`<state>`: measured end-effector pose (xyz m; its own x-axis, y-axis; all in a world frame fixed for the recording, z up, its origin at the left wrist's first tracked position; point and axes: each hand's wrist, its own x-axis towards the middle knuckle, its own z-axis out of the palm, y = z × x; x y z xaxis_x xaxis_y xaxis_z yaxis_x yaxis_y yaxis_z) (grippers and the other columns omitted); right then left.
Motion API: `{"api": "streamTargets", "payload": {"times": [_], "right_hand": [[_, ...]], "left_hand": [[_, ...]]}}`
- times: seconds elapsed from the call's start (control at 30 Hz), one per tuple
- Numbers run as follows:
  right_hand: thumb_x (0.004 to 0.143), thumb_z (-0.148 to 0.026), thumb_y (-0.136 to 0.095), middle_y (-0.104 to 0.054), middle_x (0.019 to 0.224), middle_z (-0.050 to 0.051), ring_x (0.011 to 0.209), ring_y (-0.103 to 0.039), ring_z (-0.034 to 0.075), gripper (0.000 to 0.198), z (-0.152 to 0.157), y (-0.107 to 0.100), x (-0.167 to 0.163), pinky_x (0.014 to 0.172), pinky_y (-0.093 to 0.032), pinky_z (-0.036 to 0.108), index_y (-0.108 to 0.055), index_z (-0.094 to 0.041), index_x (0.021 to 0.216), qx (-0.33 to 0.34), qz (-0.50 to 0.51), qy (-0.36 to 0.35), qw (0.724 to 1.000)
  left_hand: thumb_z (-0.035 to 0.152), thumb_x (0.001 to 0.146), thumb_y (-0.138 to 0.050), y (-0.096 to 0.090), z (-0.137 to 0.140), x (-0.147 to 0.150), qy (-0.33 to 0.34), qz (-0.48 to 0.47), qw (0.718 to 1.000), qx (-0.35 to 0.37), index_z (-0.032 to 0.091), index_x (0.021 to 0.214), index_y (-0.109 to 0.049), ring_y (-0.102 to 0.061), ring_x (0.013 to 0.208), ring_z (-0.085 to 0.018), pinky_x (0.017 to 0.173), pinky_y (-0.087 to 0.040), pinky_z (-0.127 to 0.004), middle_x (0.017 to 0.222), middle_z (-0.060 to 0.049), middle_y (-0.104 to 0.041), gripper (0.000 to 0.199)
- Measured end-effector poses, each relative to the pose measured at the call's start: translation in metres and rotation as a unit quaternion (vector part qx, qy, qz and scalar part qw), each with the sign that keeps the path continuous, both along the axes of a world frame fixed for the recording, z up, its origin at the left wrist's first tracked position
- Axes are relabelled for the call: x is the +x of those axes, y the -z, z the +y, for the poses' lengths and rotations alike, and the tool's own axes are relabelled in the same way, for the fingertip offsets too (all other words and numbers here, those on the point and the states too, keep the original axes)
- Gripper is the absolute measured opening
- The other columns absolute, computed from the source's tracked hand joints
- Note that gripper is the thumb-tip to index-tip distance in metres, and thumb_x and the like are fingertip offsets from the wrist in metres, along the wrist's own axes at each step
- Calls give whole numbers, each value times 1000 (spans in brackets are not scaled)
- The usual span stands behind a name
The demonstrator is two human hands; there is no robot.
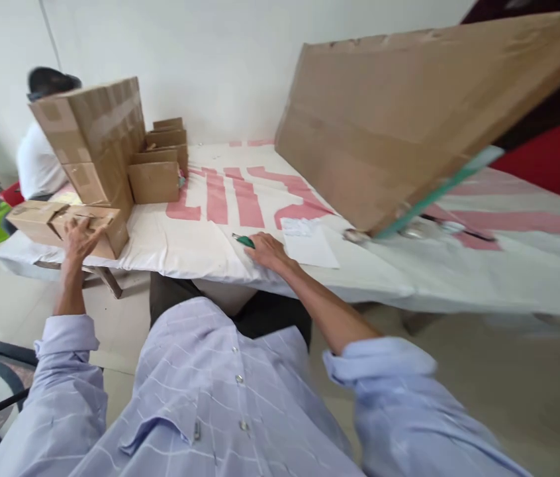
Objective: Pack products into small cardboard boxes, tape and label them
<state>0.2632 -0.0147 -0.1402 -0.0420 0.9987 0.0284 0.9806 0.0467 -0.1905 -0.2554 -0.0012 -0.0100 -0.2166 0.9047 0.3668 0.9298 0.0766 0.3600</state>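
Observation:
My left hand (81,237) lies on a small cardboard box (111,232) near the left end of the table, its fingers spread over the top. Another small cardboard box (36,222) sits right beside that one, on its left. In front of me, low over the cloth, my right hand (266,250) is closed around a green box cutter (244,240); its narrow tip points left and the rest of the handle is inside my fist. A white sheet of paper (314,248) lies just right of this hand.
Taped cardboard boxes (91,132) are stacked behind my left hand, with open cartons (155,180) beside them. A large cardboard panel or box (399,112) leans over the right side of the table. A white, red-printed cloth (200,245) covers the table. A person (42,159) sits behind the stack.

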Motion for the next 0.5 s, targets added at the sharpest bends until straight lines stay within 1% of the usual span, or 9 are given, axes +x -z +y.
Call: {"api": "streamTargets", "payload": {"times": [0.07, 0.13, 0.23, 0.3, 0.33, 0.37, 0.43, 0.47, 0.5], "right_hand": [[105, -25, -56, -70, 140, 20, 131, -63, 32, 30, 4, 2, 3, 109, -50, 41, -72, -14, 128, 2, 7, 9, 1000], [105, -23, -56, -69, 142, 19, 133, -61, 32, 30, 9, 6, 6, 111, -49, 41, -71, -15, 131, 7, 16, 17, 1000], [104, -21, -56, -69, 143, 19, 133, -60, 34, 31, 14, 10, 9, 109, -51, 42, -71, -15, 131, 15, 28, 24, 999], [104, -19, -55, -69, 142, 19, 132, -60, 35, 32, 15, 11, 9, 108, -51, 43, -70, -16, 132, 21, 33, 25, 999], [104, -19, -54, -69, 142, 19, 132, -60, 35, 33, 14, 11, 10, 108, -51, 44, -69, -16, 133, 24, 35, 24, 999], [103, -18, -53, -68, 142, 19, 131, -60, 35, 34, 14, 11, 10, 107, -51, 45, -69, -16, 133, 27, 36, 24, 999], [103, -18, -52, -68, 141, 19, 130, -59, 36, 35, 11, 10, 12, 107, -51, 46, -69, -16, 133, 31, 38, 23, 999], [102, -18, -51, -68, 141, 20, 129, -59, 36, 35, 10, 10, 13, 107, -51, 46, -69, -16, 132, 32, 38, 24, 998], [102, -18, -51, -68, 140, 20, 129, -59, 36, 35, 9, 10, 15, 107, -51, 46, -68, -16, 132, 33, 39, 24, 998]], "left_hand": [[56, 92, -71, 4, 2, 12, 12, 23, 999, 20, 12, 136, -72, -44, 148, -45, 129, -32, -63, 147, -23, -59, 62], [56, 92, -71, 9, 3, 29, 32, 35, 998, 29, 10, 136, -72, -44, 147, -45, 129, -32, -64, 146, -24, -60, 63], [58, 92, -71, 14, 2, 60, 66, 41, 997, 30, 14, 137, -74, -46, 148, -45, 127, -36, -62, 147, -22, -61, 63], [60, 92, -71, 12, 2, 75, 91, 45, 994, 26, 19, 137, -75, -47, 147, -43, 126, -38, -62, 148, -20, -62, 61], [60, 92, -71, 9, 3, 78, 93, 44, 994, 27, 21, 137, -75, -47, 147, -42, 125, -38, -63, 150, -18, -62, 59], [59, 93, -72, 5, 5, 77, 79, 38, 996, 35, 22, 137, -74, -47, 146, -42, 124, -38, -65, 153, -17, -61, 58], [56, 95, -70, -6, 13, 65, 15, 18, 998, 66, 18, 140, -70, -47, 143, -40, 122, -40, -67, 157, -18, -58, 59], [54, 96, -69, -11, 19, 55, -26, 7, 996, 86, 14, 141, -67, -49, 139, -39, 119, -42, -66, 156, -20, -57, 60], [49, 98, -66, -16, 25, 44, -38, 4, 995, 97, 8, 142, -62, -52, 132, -36, 116, -46, -62, 151, -23, -59, 60]]}}
